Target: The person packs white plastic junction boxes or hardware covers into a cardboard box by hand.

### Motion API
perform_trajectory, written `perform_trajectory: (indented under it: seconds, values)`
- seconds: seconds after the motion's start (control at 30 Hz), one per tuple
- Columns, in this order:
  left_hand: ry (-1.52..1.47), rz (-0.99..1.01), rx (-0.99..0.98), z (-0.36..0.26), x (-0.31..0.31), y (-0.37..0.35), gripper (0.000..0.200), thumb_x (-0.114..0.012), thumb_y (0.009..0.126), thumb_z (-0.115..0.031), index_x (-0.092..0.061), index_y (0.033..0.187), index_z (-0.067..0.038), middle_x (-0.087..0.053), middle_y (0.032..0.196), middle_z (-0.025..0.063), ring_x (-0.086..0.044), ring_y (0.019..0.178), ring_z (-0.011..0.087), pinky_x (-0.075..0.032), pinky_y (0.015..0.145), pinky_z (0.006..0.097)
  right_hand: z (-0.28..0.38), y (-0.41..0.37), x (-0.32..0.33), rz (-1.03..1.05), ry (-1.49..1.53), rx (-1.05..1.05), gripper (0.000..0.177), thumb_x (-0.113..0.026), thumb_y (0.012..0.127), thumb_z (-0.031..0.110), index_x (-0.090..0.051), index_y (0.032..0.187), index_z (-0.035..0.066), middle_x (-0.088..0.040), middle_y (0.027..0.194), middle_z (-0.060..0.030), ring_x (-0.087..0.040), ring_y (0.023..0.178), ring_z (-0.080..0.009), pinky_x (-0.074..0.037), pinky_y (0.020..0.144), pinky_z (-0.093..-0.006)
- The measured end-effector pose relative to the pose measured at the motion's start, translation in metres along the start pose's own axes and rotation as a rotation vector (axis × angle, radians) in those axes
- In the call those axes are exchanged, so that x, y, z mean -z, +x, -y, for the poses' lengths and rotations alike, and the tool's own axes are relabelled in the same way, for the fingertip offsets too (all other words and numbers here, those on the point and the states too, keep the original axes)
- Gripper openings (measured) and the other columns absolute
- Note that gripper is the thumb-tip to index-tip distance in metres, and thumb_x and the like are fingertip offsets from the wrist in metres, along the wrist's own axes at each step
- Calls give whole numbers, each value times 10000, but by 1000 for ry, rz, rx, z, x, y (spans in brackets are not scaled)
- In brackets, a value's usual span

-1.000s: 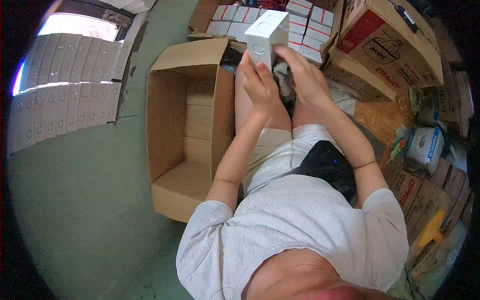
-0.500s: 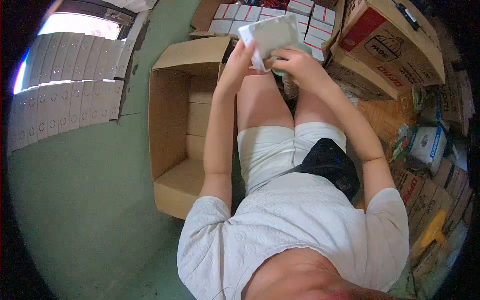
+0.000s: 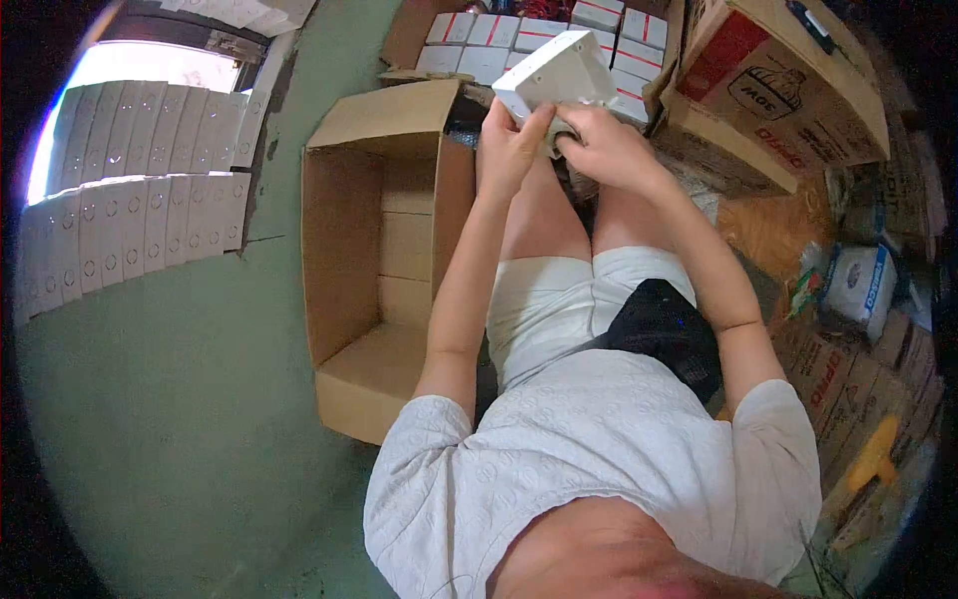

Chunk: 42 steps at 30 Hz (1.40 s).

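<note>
A shallow white plastic box [image 3: 559, 72] with an open face is held up over my knees. My left hand [image 3: 511, 150] grips its near left corner, thumb along the rim. My right hand [image 3: 607, 150] is closed at the box's near edge, its fingertips close to my left thumb. Under the right fingers a bit of a pale, cloth-like piece [image 3: 561, 140] shows; most of it is hidden by the hand.
An open cardboard carton [image 3: 339, 240] stands beside my left leg. Ahead, another carton holds small white boxes with red stripes [image 3: 489, 32]. Printed cartons [image 3: 788, 100] stand at right. White plastic boxes [image 3: 140, 220] are stacked in rows at far left on the green floor.
The white box has tilted and turned, with its side wall now facing me more. My left hand has shifted right, nearer the right hand. Less of the pale green cloth-like piece shows.
</note>
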<state>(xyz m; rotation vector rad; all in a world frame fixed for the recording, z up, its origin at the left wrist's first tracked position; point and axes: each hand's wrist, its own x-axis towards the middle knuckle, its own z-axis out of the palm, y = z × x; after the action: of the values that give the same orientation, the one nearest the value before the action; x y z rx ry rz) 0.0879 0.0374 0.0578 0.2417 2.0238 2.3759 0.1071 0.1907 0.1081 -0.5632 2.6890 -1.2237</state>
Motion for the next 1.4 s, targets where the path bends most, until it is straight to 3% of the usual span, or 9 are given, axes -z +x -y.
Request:
perform_trajectory:
  seconds: [0.2, 0.3, 0.5, 0.63, 0.73, 0.9, 0.93, 1.03, 1.4]
  values:
    - [-38, 22, 15, 6, 6, -3, 359, -598, 939, -287, -551, 1152, -3, -617, 969, 15, -546, 865, 73, -452, 749, 227, -13, 6, -11, 19, 570, -169, 366, -573, 848, 142, -567, 1198, 36, -651, 988, -94, -596, 893, -134, -481, 777, -287]
    - [77, 18, 17, 9, 3, -5, 393, -517, 979, -350, -552, 1161, -3, -603, 947, 0, -522, 845, 65, -437, 737, 225, -22, 14, -28, -161, 878, -349, 296, -569, 840, 81, -603, 1121, -5, -653, 971, -66, -601, 859, -126, -490, 726, -271]
    - [87, -82, -60, 4, -19, -23, 404, -361, 1030, -368, -548, 1139, -27, -598, 976, 37, -536, 914, 108, -440, 812, 266, -24, 15, -38, -342, 1231, -279, 269, -598, 847, 81, -604, 1101, -7, -645, 1009, -70, -606, 891, -134, -500, 748, -290]
    - [-4, -93, -165, 9, -14, -18, 386, -367, 1032, -338, -459, 1207, -8, -545, 1040, 42, -503, 952, 108, -421, 843, 261, -6, -2, -17, -168, 815, -255, 314, -673, 820, 186, -630, 1071, 1, -678, 940, -36, -615, 795, -105, -493, 720, -264]
    - [66, -88, -14, -17, -24, -30, 325, -392, 1024, -274, -406, 1226, -21, -497, 1075, 50, -470, 1005, 122, -397, 887, 276, -15, 1, -19, -188, 397, -100, 290, -703, 773, 159, -645, 1003, -8, -685, 872, -60, -607, 753, -108, -492, 712, -284]
    - [-28, -156, -111, 10, -41, -36, 404, -391, 1006, -332, -448, 1223, 5, -550, 1121, 101, -522, 1033, 192, -408, 899, 328, -22, 11, -24, -533, 171, 31, 281, -738, 669, 134, -634, 882, -18, -652, 877, -160, -631, 838, -295, -488, 714, -366]
    - [258, -84, -39, -13, -33, -40, 432, -389, 1007, -350, -403, 1268, -6, -521, 1183, 111, -507, 1068, 199, -396, 922, 325, -19, 9, -22, -558, 131, 97, 296, -736, 658, 116, -613, 898, -5, -625, 895, -149, -596, 856, -354, -484, 725, -411]
    - [119, -147, -16, -12, -27, -42, 450, -387, 1007, -356, -365, 1304, -20, -491, 1230, 121, -486, 1113, 200, -382, 949, 332, -24, 6, -12, -698, -160, 78, 262, -704, 685, 76, -604, 916, 3, -624, 919, -133, -617, 843, -338, -498, 740, -370]
    - [137, -145, -139, -17, -17, -33, 288, -404, 1000, -212, -417, 1188, 6, -494, 1072, 89, -455, 994, 147, -375, 907, 301, -17, -7, -11, -332, -191, 120, 290, -642, 710, 51, -626, 999, 43, -631, 1004, -127, -615, 915, -347, -506, 792, -411]
